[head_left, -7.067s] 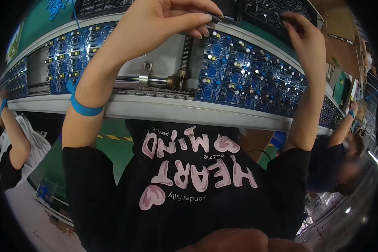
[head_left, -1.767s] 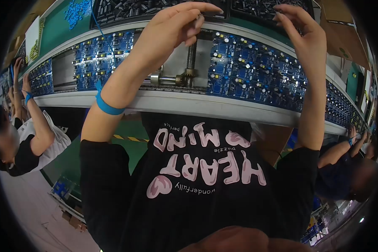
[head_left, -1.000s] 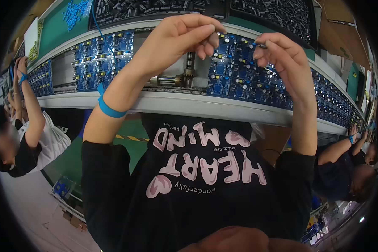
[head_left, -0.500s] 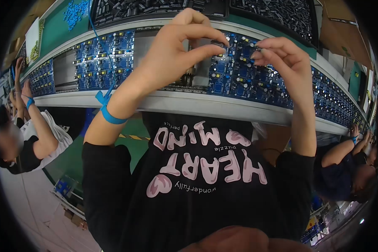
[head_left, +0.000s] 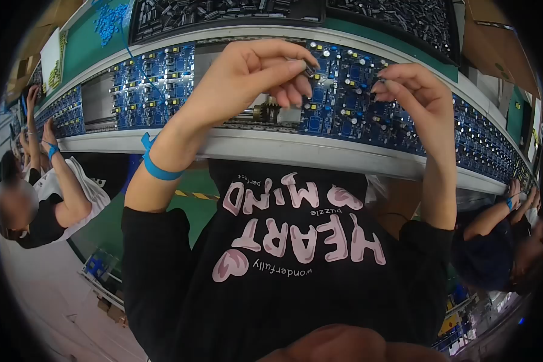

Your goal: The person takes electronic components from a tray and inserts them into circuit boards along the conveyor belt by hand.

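My left hand, with a blue band at its wrist, pinches a small dark cylindrical part between thumb and forefinger. It is above the left edge of the nearer blue circuit boards. Over the same boards, further right, my right hand has thumb and forefinger pressed together. Something tiny shows at those fingertips, too small to name. Beyond the rail lie a black tray of dark cylindrical parts and another black tray of similar parts.
More circuit boards stand left of a gap with a metal shaft and gear. Blue parts lie on the green surface at upper left. A metal rail runs along the near side. Co-workers are at both sides.
Both hands have come from near the trays to above the boards. Since the last half second, my left hand has dipped slightly and turned, still with the dark part; my right hand has shifted slightly right.
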Tool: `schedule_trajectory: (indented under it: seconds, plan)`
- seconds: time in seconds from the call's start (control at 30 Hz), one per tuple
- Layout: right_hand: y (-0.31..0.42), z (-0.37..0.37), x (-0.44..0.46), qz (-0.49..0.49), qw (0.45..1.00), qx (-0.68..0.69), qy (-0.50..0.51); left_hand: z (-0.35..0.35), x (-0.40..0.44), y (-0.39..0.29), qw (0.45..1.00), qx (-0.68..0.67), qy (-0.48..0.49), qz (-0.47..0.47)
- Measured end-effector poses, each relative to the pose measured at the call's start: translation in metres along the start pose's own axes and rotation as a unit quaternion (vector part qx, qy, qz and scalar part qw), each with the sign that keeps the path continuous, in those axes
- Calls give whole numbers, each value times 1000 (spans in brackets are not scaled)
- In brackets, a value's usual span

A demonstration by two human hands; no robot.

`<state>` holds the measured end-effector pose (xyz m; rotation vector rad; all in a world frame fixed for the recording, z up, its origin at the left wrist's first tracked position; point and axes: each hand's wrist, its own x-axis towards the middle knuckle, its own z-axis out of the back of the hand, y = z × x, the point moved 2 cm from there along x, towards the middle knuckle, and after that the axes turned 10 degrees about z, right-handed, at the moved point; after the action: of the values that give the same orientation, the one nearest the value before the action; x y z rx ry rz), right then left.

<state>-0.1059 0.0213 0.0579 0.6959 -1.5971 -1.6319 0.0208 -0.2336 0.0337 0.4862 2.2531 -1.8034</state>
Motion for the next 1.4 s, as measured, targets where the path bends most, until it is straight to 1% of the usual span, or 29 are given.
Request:
schedule_trajectory:
  seconds: [0.07,0.2,0.3,0.37,0.4,0.47,0.5,0.57,0.6,0.67,0.7,0.77,0.8,0.87,1.0,1.07,1.1,1.17,1.3,1.4]
  plan:
    - [-1,0,-1,1,1000,5,0,2,-1,-1,997,76,23,-24]
    - [-2,1,-6,4,1000,10,-4,-2,-2,5,997,68,7,-23]
    - [-3,2,-8,5,1000,7,-3,-8,-5,7,996,86,-6,-33]
    - [-5,2,-11,6,1000,8,-9,-12,-5,8,977,189,-44,-89]
    - [-6,2,-13,7,1000,9,-10,-14,-6,7,977,190,-43,-89]
    - [-8,2,-15,7,1000,9,-12,-19,-8,4,910,369,-79,-169]
    - [-8,2,-15,7,1000,10,-13,-21,-8,4,911,369,-78,-168]
    - [-8,2,-17,8,1000,-7,-7,-27,-7,6,844,469,-114,-233]
    - [-8,2,-17,8,1000,-7,-8,-27,-5,7,844,470,-113,-233]
    - [-8,1,-18,13,1000,1,-11,-29,-1,6,783,526,-131,-305]
    - [-8,0,-18,13,1000,1,-12,-28,1,7,783,526,-131,-305]
    - [-6,1,-17,9,1000,-1,-12,-28,5,6,757,554,-148,-313]
    - [-6,2,-17,8,1000,-1,-13,-28,8,8,757,554,-147,-313]
    - [-7,3,-16,14,1000,-2,-9,-28,12,10,776,526,-139,-319]
    - [-9,2,-16,15,1000,1,-15,-27,13,7,785,521,-126,-311]
    - [-8,1,-15,11,1000,-11,-10,-25,14,8,768,536,-116,-332]
    - [-8,0,-15,11,1000,-11,-10,-23,15,8,768,535,-116,-332]
    - [-8,-2,-15,-1,1000,-10,-14,-21,16,6,747,553,-94,-357]
    - [-9,-2,-14,5,1000,-4,-16,-21,17,6,750,553,-88,-352]
    - [-9,-2,-15,7,1000,-7,-16,-21,16,3,742,558,-76,-363]
